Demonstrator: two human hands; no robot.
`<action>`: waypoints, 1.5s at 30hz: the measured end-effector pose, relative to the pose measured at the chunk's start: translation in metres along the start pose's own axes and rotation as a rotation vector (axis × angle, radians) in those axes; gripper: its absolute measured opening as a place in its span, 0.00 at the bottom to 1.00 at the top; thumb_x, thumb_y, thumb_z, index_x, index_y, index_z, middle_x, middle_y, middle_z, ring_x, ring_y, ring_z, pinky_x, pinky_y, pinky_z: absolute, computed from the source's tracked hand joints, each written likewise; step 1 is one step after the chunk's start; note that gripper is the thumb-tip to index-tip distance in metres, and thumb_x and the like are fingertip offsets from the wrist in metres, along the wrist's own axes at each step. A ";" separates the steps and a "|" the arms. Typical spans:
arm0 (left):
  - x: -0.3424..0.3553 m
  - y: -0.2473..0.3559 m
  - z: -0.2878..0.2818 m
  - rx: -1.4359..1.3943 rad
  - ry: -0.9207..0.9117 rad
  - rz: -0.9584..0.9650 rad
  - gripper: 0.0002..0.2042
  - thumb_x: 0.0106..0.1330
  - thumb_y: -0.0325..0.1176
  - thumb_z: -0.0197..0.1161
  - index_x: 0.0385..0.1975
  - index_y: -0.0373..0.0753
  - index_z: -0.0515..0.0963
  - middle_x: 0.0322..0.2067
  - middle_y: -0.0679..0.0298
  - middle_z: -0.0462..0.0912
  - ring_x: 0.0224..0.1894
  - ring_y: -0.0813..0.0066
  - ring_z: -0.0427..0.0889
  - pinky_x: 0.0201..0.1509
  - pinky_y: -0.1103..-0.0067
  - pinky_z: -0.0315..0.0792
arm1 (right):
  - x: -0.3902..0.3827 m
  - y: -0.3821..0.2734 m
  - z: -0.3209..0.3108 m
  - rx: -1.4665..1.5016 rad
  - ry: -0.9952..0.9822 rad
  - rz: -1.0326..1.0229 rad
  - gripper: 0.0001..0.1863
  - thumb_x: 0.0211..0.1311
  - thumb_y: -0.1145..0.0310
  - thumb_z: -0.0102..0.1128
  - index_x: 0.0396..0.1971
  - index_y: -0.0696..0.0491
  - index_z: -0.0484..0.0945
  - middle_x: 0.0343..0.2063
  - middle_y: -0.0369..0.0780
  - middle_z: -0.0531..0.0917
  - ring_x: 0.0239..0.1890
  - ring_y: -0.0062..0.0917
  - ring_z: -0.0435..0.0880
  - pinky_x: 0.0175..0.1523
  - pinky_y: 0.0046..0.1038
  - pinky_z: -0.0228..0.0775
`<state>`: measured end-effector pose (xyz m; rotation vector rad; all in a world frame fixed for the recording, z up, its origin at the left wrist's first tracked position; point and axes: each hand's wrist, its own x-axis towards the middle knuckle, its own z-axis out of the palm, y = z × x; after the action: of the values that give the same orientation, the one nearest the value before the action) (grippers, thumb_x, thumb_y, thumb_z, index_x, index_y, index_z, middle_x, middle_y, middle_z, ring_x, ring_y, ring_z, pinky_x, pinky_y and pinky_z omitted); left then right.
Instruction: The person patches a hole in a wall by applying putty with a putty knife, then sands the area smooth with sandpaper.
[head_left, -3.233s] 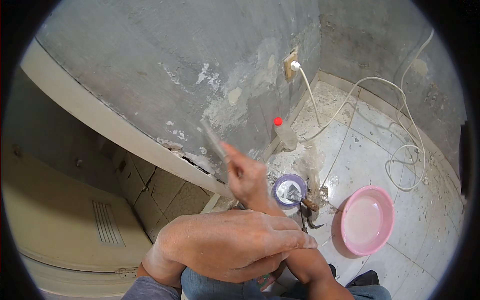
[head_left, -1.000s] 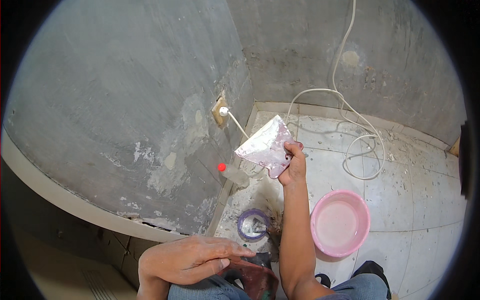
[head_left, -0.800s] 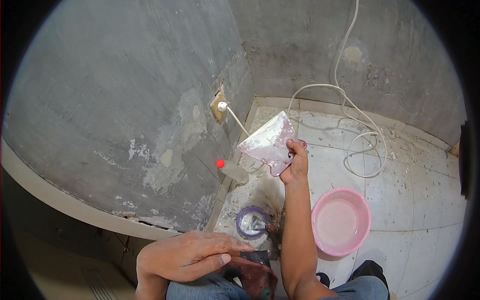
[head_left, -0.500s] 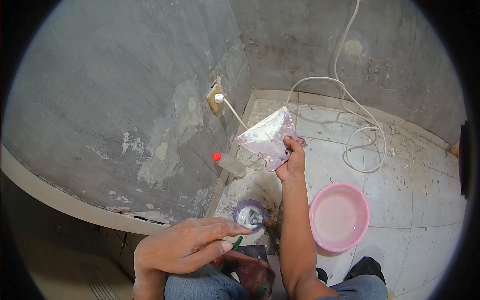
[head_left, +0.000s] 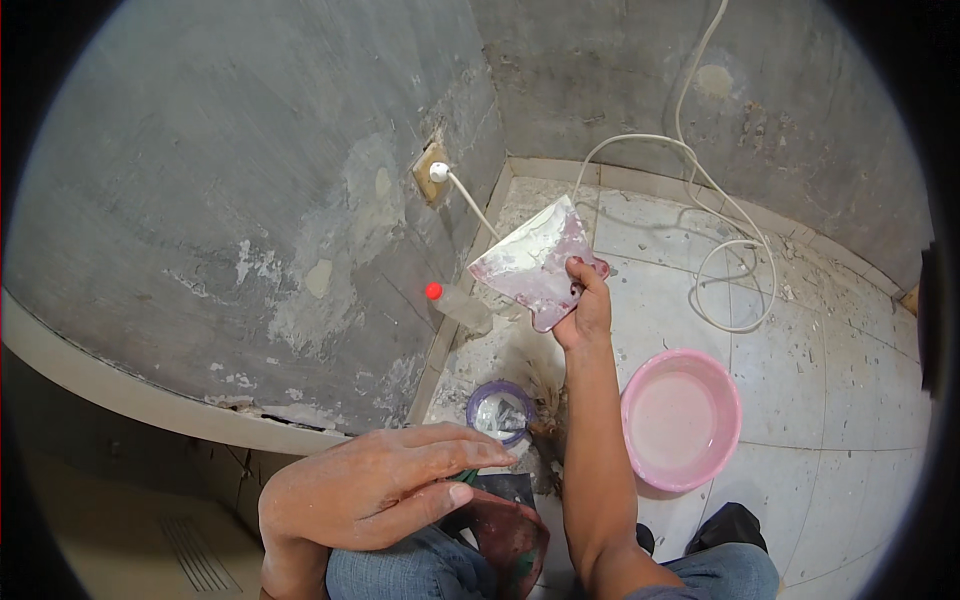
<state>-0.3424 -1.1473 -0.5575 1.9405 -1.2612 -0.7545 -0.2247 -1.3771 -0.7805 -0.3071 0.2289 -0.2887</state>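
Observation:
In the head view, my right hand grips a wide pinkish putty scraper, its straight edge smeared with white paste, raised over the floor near the corner. My left hand is open and empty, palm down with fingers stretched out above my left knee. A dark red and black object lies below it between my legs. Just beyond that hand stands a purple-rimmed tub with white paste and a grey tool in it. To the right of my forearm is a pink basin of cloudy liquid.
A clear bottle with red cap stands by the left wall, where a white plug sits in a socket. A white cable loops over the debris-strewn tiles. A low ledge runs along the lower left.
Since 3.2 seconds ago the scraper in my right hand has moved away from the wall and turned face up. Over the last second, both hands have risen slightly in view, along with the whole scene.

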 end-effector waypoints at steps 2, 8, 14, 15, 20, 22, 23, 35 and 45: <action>0.000 0.002 -0.001 0.004 0.041 0.001 0.17 0.69 0.30 0.50 0.55 0.30 0.70 0.50 0.44 0.75 0.54 0.47 0.75 0.58 0.69 0.69 | 0.000 -0.001 0.001 0.001 -0.071 0.010 0.19 0.59 0.74 0.52 0.51 0.60 0.71 0.47 0.45 0.78 0.49 0.38 0.79 0.57 0.47 0.71; -0.032 -0.009 -0.006 -0.066 0.537 -0.282 0.19 0.67 0.30 0.50 0.56 0.32 0.72 0.53 0.54 0.77 0.57 0.63 0.74 0.59 0.70 0.68 | -0.008 -0.006 0.002 -0.110 -0.050 -0.046 0.17 0.61 0.72 0.52 0.50 0.60 0.71 0.46 0.43 0.79 0.49 0.36 0.79 0.57 0.43 0.72; -0.036 -0.139 0.017 -0.362 0.394 -0.473 0.20 0.70 0.36 0.52 0.59 0.35 0.70 0.54 0.59 0.76 0.57 0.70 0.74 0.56 0.75 0.71 | -0.027 0.017 0.006 -0.111 0.024 -0.122 0.15 0.63 0.74 0.53 0.50 0.60 0.71 0.46 0.44 0.79 0.50 0.35 0.78 0.59 0.43 0.70; -0.033 -0.165 0.033 -0.412 0.384 -0.513 0.21 0.70 0.37 0.52 0.60 0.35 0.69 0.55 0.60 0.75 0.57 0.70 0.74 0.56 0.75 0.71 | -0.032 0.023 0.006 -0.100 0.018 -0.089 0.15 0.63 0.76 0.54 0.50 0.60 0.71 0.47 0.44 0.78 0.50 0.34 0.78 0.60 0.41 0.70; -0.026 -0.249 0.116 -0.995 0.602 -0.497 0.24 0.73 0.39 0.50 0.64 0.34 0.61 0.58 0.59 0.71 0.58 0.70 0.73 0.59 0.72 0.71 | -0.061 0.054 -0.012 -0.195 -0.011 -0.046 0.16 0.62 0.77 0.55 0.51 0.61 0.70 0.46 0.43 0.78 0.49 0.32 0.78 0.59 0.39 0.72; -0.023 -0.259 0.145 -1.005 0.628 -0.427 0.25 0.73 0.39 0.50 0.65 0.34 0.60 0.60 0.58 0.69 0.59 0.70 0.72 0.60 0.71 0.70 | -0.074 0.070 -0.021 -0.208 0.004 0.006 0.15 0.62 0.78 0.55 0.48 0.60 0.70 0.43 0.41 0.78 0.47 0.31 0.79 0.57 0.37 0.73; -0.019 -0.263 0.154 -1.005 0.646 -0.358 0.26 0.73 0.39 0.50 0.66 0.33 0.58 0.61 0.58 0.67 0.60 0.69 0.70 0.61 0.70 0.70 | -0.078 0.079 -0.024 -0.207 0.023 0.023 0.15 0.62 0.78 0.55 0.48 0.60 0.70 0.43 0.41 0.78 0.47 0.31 0.79 0.57 0.37 0.73; 0.006 -0.273 0.172 -1.087 1.135 -0.235 0.16 0.72 0.35 0.52 0.53 0.32 0.68 0.46 0.59 0.78 0.48 0.69 0.80 0.53 0.71 0.77 | -0.118 0.119 -0.065 -0.441 0.134 0.364 0.06 0.60 0.72 0.62 0.37 0.54 0.77 0.33 0.36 0.80 0.33 0.21 0.80 0.43 0.22 0.75; -0.005 -0.274 0.162 -1.099 1.023 -0.227 0.14 0.70 0.31 0.52 0.50 0.29 0.68 0.43 0.57 0.78 0.42 0.68 0.82 0.37 0.69 0.85 | -0.158 -0.212 -0.137 -2.039 0.380 0.484 0.19 0.55 0.56 0.68 0.28 0.60 0.79 0.22 0.40 0.81 0.22 0.21 0.79 0.28 0.26 0.74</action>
<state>-0.3255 -1.1023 -0.8718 1.1814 0.0636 -0.3018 -0.4598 -1.5572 -0.8105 -2.1777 0.9214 0.5044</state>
